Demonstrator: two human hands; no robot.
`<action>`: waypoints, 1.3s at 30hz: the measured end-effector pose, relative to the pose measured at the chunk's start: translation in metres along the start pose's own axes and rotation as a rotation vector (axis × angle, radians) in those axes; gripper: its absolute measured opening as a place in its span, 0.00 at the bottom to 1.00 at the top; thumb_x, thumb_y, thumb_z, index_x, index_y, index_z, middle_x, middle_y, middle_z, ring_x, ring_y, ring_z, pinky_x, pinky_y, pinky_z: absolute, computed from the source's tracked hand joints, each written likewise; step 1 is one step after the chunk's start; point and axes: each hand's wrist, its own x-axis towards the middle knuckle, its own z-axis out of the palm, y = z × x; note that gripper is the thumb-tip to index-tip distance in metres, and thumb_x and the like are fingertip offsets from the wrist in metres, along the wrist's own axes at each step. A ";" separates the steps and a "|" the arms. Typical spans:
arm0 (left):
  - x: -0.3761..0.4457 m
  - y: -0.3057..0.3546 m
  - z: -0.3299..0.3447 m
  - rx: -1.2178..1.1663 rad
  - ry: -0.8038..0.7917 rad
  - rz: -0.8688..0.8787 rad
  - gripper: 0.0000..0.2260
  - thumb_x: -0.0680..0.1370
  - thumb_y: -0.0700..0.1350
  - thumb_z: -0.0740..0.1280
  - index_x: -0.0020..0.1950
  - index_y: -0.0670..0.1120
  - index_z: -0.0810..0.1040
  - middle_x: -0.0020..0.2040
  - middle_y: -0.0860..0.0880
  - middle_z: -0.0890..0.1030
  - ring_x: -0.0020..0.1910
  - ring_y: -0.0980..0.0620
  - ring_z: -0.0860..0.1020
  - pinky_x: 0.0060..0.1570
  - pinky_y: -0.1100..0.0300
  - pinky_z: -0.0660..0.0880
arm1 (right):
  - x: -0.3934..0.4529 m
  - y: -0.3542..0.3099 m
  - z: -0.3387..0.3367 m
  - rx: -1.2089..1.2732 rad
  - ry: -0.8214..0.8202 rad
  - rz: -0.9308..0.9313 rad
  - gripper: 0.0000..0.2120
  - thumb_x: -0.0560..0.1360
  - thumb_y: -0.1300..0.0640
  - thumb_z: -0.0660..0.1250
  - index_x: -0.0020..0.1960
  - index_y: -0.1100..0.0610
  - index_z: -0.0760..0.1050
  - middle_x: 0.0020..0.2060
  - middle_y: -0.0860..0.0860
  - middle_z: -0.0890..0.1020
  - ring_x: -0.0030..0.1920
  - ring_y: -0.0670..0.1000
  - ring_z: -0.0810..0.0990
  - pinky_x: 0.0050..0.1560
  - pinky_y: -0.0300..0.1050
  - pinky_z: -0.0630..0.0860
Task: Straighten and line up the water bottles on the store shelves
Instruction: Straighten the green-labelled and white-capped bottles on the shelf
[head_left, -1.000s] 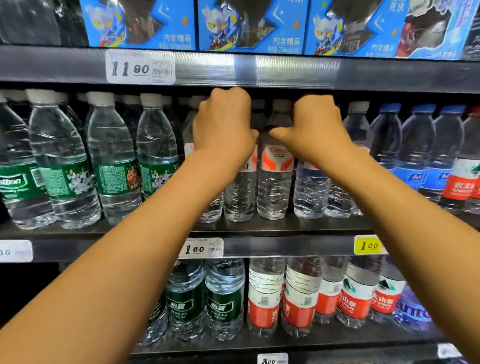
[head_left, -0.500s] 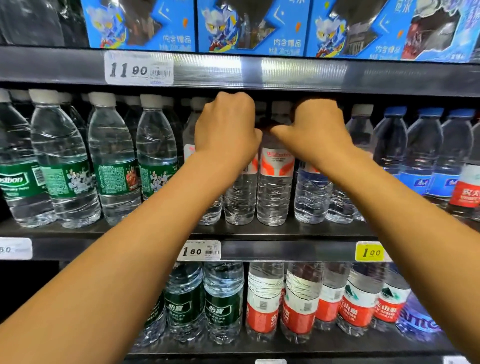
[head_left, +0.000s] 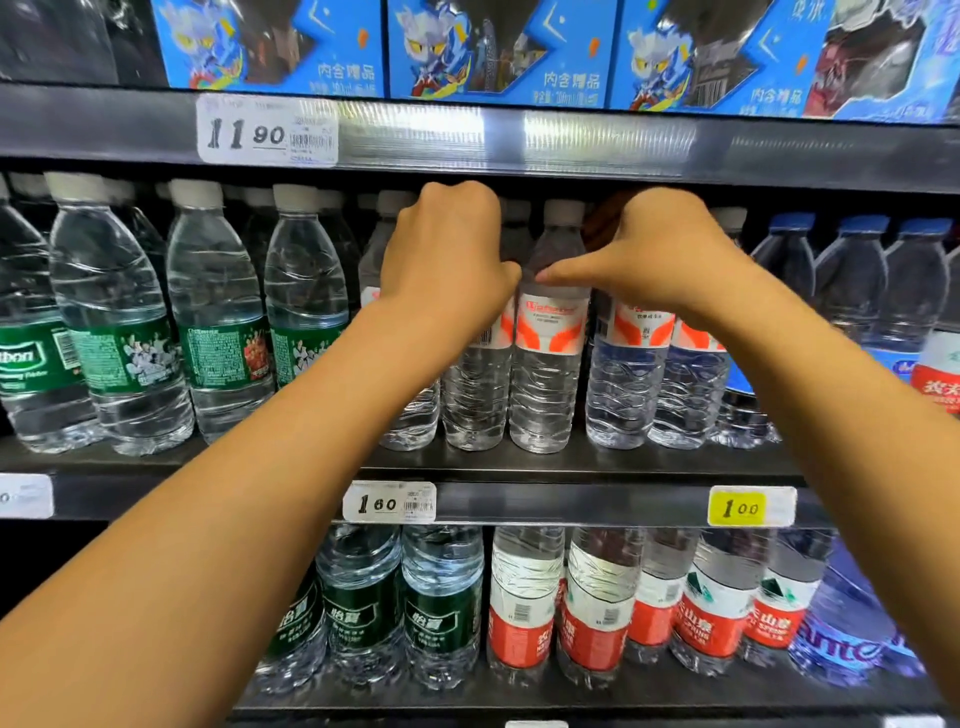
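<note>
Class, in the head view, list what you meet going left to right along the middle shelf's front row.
Green-labelled clear bottles → left hand → orange-and-white-labelled bottle → right hand → blue-capped bottles.

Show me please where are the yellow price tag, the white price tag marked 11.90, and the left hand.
yellow price tag (head_left: 736, 507): head view, its printed face.
white price tag marked 11.90 (head_left: 267, 132): head view, centre.
left hand (head_left: 445, 260): head view, back of hand.

This is a shop. Dark shelves (head_left: 597, 467) hold rows of water bottles (head_left: 545, 364) standing side by side. Price tags (head_left: 267, 132) with numbers sit on the shelf edges. Blue boxes (head_left: 498, 52) fill the top shelf.
</note>
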 end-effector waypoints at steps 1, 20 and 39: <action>0.000 0.000 0.000 0.000 0.003 -0.004 0.20 0.69 0.49 0.73 0.30 0.47 0.61 0.33 0.46 0.67 0.36 0.39 0.68 0.35 0.52 0.64 | -0.001 -0.003 0.002 -0.075 0.053 -0.028 0.29 0.63 0.33 0.74 0.36 0.61 0.77 0.31 0.55 0.77 0.37 0.56 0.77 0.33 0.47 0.68; -0.003 -0.002 -0.003 0.023 0.002 0.000 0.22 0.70 0.52 0.76 0.30 0.45 0.65 0.28 0.48 0.69 0.31 0.42 0.69 0.29 0.56 0.63 | -0.005 -0.002 -0.007 0.090 -0.029 0.053 0.27 0.65 0.34 0.73 0.31 0.58 0.72 0.26 0.53 0.74 0.29 0.51 0.69 0.28 0.45 0.66; 0.006 0.010 -0.009 -0.055 -0.163 -0.141 0.20 0.69 0.50 0.71 0.27 0.44 0.63 0.27 0.48 0.65 0.28 0.46 0.65 0.25 0.59 0.57 | -0.007 0.004 -0.014 0.096 -0.103 0.027 0.26 0.66 0.38 0.78 0.44 0.62 0.79 0.39 0.57 0.81 0.41 0.57 0.79 0.38 0.51 0.76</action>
